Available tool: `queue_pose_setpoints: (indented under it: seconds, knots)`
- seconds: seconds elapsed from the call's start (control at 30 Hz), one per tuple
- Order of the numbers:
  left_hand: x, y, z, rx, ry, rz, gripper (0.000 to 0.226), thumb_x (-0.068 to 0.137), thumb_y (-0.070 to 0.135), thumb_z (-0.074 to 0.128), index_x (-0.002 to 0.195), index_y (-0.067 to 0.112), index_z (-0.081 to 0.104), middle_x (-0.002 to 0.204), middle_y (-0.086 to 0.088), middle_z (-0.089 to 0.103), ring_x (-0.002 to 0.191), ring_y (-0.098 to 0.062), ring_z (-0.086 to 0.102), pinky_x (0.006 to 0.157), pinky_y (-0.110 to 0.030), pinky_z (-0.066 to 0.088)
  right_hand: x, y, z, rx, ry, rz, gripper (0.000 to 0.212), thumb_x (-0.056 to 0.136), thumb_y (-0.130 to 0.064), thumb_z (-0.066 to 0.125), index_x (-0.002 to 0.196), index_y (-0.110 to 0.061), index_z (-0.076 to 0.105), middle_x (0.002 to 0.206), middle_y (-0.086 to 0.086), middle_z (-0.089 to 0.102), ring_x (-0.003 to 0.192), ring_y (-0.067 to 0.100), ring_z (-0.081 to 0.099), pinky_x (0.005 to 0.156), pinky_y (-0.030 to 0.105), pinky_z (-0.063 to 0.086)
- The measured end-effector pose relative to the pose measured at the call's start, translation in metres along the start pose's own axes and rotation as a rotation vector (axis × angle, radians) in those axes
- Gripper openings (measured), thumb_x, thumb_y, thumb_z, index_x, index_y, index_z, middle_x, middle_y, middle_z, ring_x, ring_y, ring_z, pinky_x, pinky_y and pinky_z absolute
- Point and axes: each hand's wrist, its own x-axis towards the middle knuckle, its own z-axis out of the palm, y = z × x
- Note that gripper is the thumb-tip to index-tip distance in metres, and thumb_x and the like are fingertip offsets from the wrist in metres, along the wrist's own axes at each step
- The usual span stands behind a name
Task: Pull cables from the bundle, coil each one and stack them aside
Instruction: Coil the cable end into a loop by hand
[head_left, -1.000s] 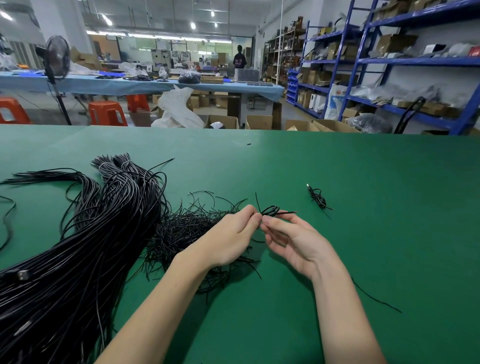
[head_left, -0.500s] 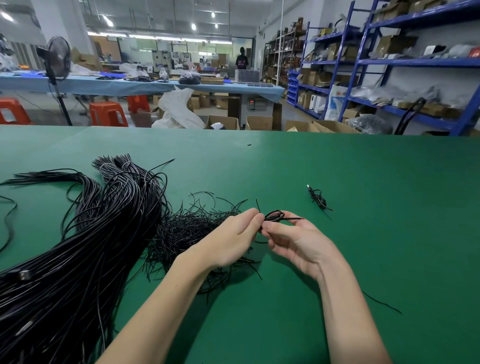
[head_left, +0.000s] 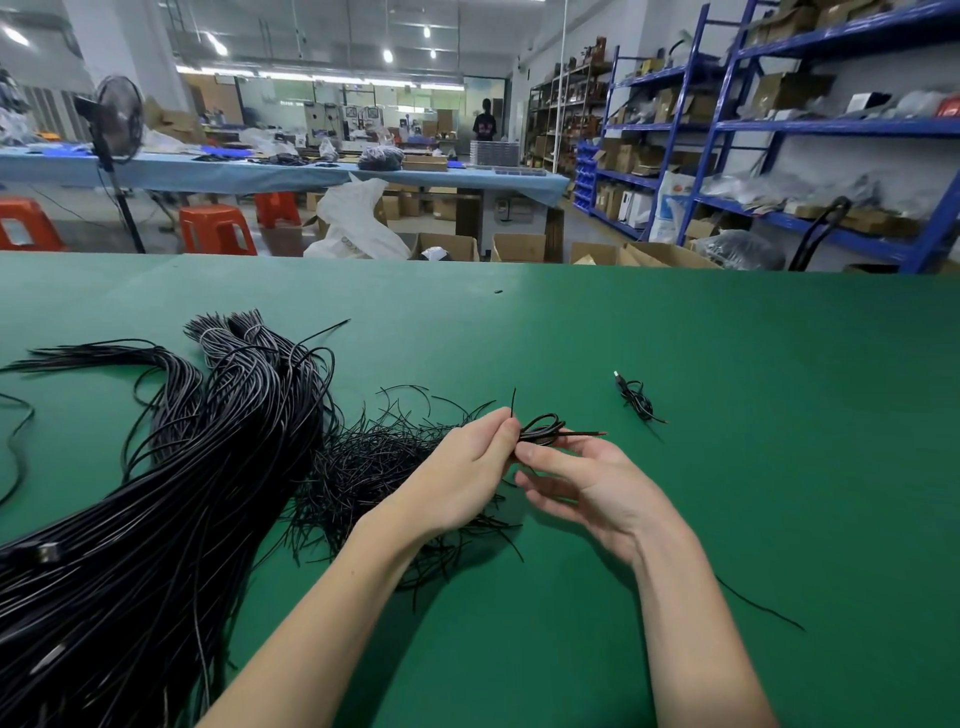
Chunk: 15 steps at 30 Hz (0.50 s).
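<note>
I am seated at a green desk (head_left: 727, 467), partway through coiling one thin black cable (head_left: 540, 431). My left hand (head_left: 462, 478) pinches the small loops between thumb and fingertips, and one short end sticks up just above that pinch. My right hand (head_left: 597, 488) meets it from the other side: the thumb and forefinger hold the coil, while the other fingers lie relaxed and part open beneath. A straight tail of the cable points away from the coil to the right.

I judge the coiling to be nearly done. The next move calls for tucking or wrapping that loose tail, then setting the coil aside.

One finished coil (head_left: 636, 400) already lies on the desk, beyond and to the right of the coil in my hands, so the stack probably belongs there.

Left of the coil, touching my left wrist, sits a tangle of thin black strands (head_left: 374, 467). Further left lies the big bundle (head_left: 156, 493) of long black cables. A single stray strand (head_left: 758, 603) lies near my right forearm. Nothing blocks the path to the finished coil.
</note>
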Motion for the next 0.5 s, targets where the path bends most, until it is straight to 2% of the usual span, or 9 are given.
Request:
queue_pose_setpoints:
  seconds: [0.03,0.17,0.5]
  knots:
    - [-0.0002,0.0003,0.0002,0.01,0.006,0.009,0.037,0.11,0.03,0.034,0.087,0.002,0.046,0.069,0.006,0.044,0.064,-0.012,0.037,0.066,-0.038,0.035,-0.0009,-0.0009,-0.0007,-0.014,-0.002,0.017,0.042,0.057,-0.027,0.088,0.095,-0.015,0.076,0.095,0.004,0.079,0.079,0.015,0.075,0.066,0.023,0.058]
    - [-0.0003,0.0006,-0.0008,0.01,0.016,0.006,0.037,0.11,0.03,0.035,0.077,0.014,0.039,0.064,0.01,0.039,0.059,-0.009,0.033,0.06,-0.031,0.032,-0.0027,-0.0046,-0.0024,-0.021,-0.046,0.066,0.019,0.058,-0.027,0.087,0.074,-0.018,0.081,0.081,0.003,0.075,0.072,0.011,0.073,0.064,0.021,0.057]
    - [0.0003,0.0013,0.0016,-0.096,0.022,-0.029,0.036,0.11,0.03,0.035,0.078,0.015,0.039,0.063,0.011,0.037,0.061,-0.014,0.032,0.062,-0.034,0.031,-0.0042,-0.0045,-0.0044,0.005,-0.103,0.089,0.013,0.063,-0.018,0.085,0.075,-0.014,0.081,0.075,0.006,0.072,0.067,0.012,0.07,0.064,0.023,0.059]
